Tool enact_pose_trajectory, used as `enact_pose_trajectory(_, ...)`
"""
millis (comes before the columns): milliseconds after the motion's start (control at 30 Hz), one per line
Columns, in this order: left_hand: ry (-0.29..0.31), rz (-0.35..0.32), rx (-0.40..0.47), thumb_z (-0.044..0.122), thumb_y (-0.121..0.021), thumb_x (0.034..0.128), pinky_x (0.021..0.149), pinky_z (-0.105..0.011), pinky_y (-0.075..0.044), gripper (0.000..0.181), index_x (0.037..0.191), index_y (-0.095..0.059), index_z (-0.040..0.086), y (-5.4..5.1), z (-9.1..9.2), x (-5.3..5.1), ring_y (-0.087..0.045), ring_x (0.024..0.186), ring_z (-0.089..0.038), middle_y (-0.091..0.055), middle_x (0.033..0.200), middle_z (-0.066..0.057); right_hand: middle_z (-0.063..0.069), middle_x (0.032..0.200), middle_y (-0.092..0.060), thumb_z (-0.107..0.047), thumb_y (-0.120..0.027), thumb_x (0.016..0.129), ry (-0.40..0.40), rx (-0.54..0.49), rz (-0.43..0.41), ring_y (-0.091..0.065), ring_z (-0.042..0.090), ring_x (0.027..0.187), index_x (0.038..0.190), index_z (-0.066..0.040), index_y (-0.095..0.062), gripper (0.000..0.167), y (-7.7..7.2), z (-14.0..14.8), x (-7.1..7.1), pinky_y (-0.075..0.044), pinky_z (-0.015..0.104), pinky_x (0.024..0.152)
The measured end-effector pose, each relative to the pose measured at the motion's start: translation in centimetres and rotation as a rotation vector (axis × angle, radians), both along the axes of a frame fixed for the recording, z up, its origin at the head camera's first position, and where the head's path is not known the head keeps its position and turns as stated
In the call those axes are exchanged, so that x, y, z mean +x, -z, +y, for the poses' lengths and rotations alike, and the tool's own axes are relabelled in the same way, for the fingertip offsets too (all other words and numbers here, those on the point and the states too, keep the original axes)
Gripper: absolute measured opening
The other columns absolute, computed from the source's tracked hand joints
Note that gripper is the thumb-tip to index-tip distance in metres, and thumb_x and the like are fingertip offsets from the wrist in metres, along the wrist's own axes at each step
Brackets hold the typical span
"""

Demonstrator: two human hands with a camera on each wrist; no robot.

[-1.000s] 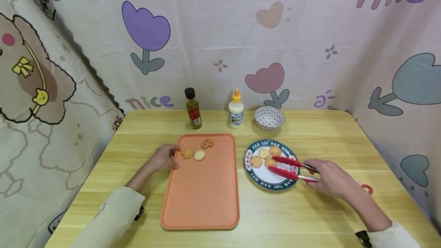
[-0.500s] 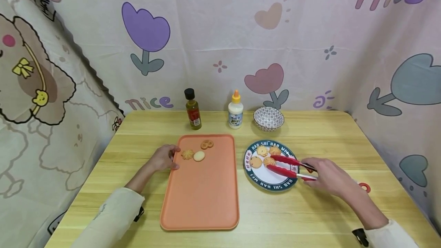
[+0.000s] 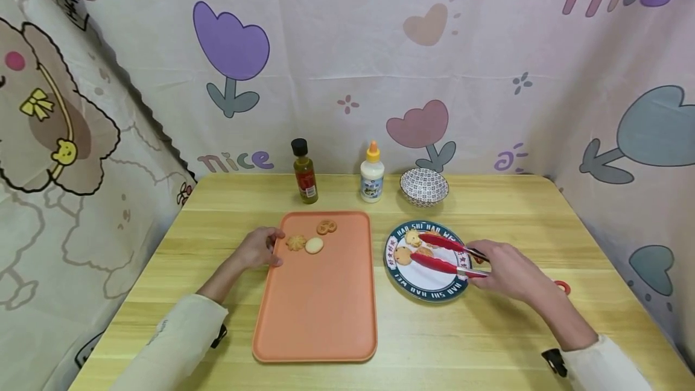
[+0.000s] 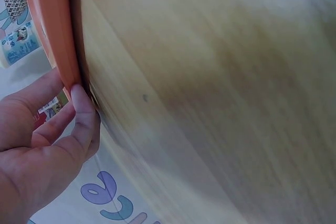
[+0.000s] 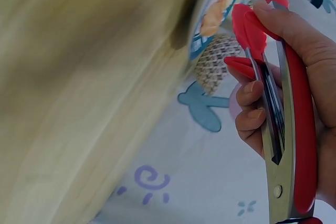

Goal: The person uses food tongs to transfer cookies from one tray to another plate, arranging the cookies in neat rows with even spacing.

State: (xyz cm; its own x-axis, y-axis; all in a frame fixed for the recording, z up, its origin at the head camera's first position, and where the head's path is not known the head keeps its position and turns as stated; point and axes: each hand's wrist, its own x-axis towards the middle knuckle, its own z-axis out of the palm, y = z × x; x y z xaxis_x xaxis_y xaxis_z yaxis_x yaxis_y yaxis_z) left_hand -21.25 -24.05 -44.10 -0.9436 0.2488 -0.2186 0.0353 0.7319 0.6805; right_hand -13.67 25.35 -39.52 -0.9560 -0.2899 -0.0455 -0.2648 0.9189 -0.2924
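My left hand [image 3: 259,248] pinches the left rim of the orange tray [image 3: 320,306]; the left wrist view shows thumb and fingers of that hand [image 4: 52,140] on the edge. Three biscuits lie at the tray's far end, among them a pale oval one [image 3: 314,245]. My right hand [image 3: 507,270] grips red-tipped tongs [image 3: 440,263], their tips apart over the biscuits on the round plate [image 3: 429,282]. A round biscuit [image 3: 403,256] lies left of the tips, a pale one [image 3: 412,238] behind; the tips partly cover others. In the right wrist view the tongs [image 5: 302,140] lie along my palm.
Behind the tray stands a dark-capped bottle [image 3: 306,180]. A white bottle with an orange tip [image 3: 371,181] and a patterned bowl [image 3: 424,186] stand near the table's back edge, before the hanging cloth [image 3: 326,47].
The tongs and my right hand have moved left and slightly back over the plate. The pale biscuit on the plate has shifted a little left and back. My left hand stays at the tray rim.
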Motion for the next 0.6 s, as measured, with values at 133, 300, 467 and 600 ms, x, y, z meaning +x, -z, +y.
enact_pose_trajectory(133,0.005,0.005,0.005,-0.003,-0.078,0.0715,0.063,-0.028,-0.042,0.059,0.125,-0.053,-0.007,0.0,-0.1,0.1,-0.047,0.080,-0.020,-0.051,0.107,-0.019,0.019,0.121,-0.061,-0.031,-0.084,0.070,-0.031,-0.006,-0.010,-0.058,0.035,0.107,0.125,0.000,-0.057,0.068,-0.3,-1.8,-1.3,-0.048,0.054,0.090)
enact_pose_trajectory(300,0.009,0.018,0.008,-0.003,-0.078,0.0704,0.062,-0.029,-0.042,0.059,0.124,-0.054,-0.007,0.1,-0.2,0.1,-0.047,0.079,-0.020,-0.052,0.104,-0.019,0.019,0.124,-0.060,-0.030,-0.082,0.072,-0.065,-0.026,-0.022,-0.058,0.034,0.109,0.128,0.000,-0.055,0.069,-0.4,-4.5,-3.0,-0.048,0.052,0.092)
enact_pose_trajectory(467,0.005,0.023,0.005,-0.003,-0.078,0.0705,0.063,-0.029,-0.042,0.057,0.123,-0.055,-0.006,0.1,-0.2,0.1,-0.047,0.079,-0.019,-0.051,0.105,-0.019,0.015,0.119,-0.063,-0.027,-0.083,0.071,-0.113,-0.068,0.007,-0.060,0.028,0.104,0.128,0.000,-0.055,0.068,-0.4,-7.2,-4.5,-0.050,0.048,0.090)
enact_pose_trajectory(600,0.002,0.017,0.008,-0.002,-0.078,0.0711,0.063,-0.029,-0.042,0.057,0.123,-0.055,-0.006,0.1,-0.2,0.1,-0.047,0.080,-0.020,-0.050,0.105,-0.019,0.013,0.114,-0.065,-0.028,-0.083,0.070,-0.140,-0.068,0.023,-0.061,0.025,0.097,0.126,-0.001,-0.057,0.067,-0.5,-9.1,-5.4,-0.052,0.044,0.086)
